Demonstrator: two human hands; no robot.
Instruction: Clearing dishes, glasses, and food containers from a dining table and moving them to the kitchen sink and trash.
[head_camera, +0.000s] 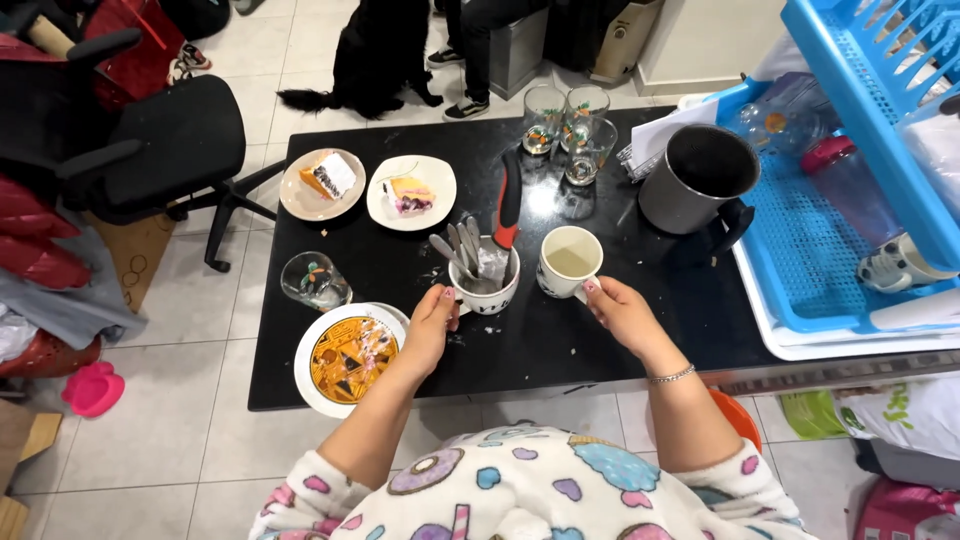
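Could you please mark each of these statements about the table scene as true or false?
1. The right hand touches the white mug. True.
2. The left hand rests at the cup of spoons. True.
3. Both small plates are bare. False: each carries a slice of cake.
4. The grey metal pot lies tipped over. False: it stands upright, open side up.
5. Three drinking glasses stand grouped at the far edge. True.
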